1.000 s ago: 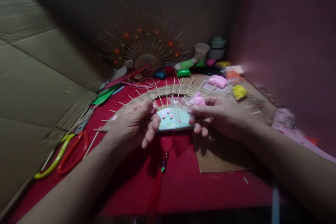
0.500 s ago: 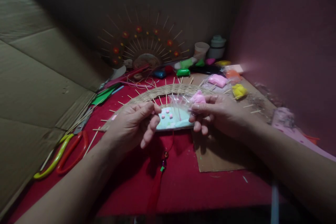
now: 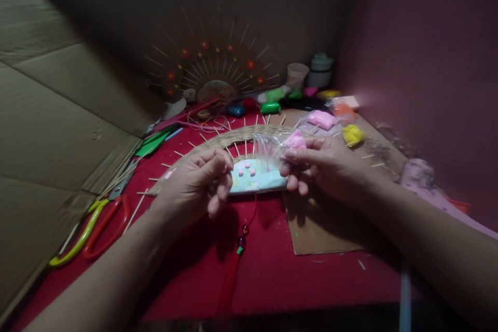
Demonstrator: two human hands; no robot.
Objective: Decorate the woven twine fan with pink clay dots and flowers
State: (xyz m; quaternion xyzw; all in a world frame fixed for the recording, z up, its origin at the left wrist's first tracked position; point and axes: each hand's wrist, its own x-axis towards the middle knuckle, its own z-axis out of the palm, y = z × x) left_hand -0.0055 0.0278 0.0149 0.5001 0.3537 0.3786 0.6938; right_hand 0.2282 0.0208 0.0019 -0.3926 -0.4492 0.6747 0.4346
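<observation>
My right hand [image 3: 317, 166] is closed on a lump of pink clay [image 3: 295, 140] in a clear plastic bag [image 3: 268, 150], whose loose end points left. My left hand [image 3: 206, 176] has thumb and forefinger pressed together; whatever sits between them is too small to make out. Below and between the hands lies a woven fan with thin sticks along its arch [image 3: 249, 132]. Its light blue base [image 3: 268, 180] bears several small pink dots [image 3: 247, 165]. A beaded cord with a red tassel [image 3: 229, 280] hangs from the base toward me.
Scissors [image 3: 107, 228] with red and yellow handles lie at the left beside a cardboard wall [image 3: 58, 129]. A finished-looking flowered fan [image 3: 216, 67] stands at the back. Right of centre are packs of yellow [image 3: 353, 135] and pink clay [image 3: 322, 119], a cup [image 3: 298, 75] and a brown board [image 3: 322, 233].
My left hand has drawn slightly left, with its fingers curled in more. My right hand keeps hold of the bagged pink clay almost in the same place.
</observation>
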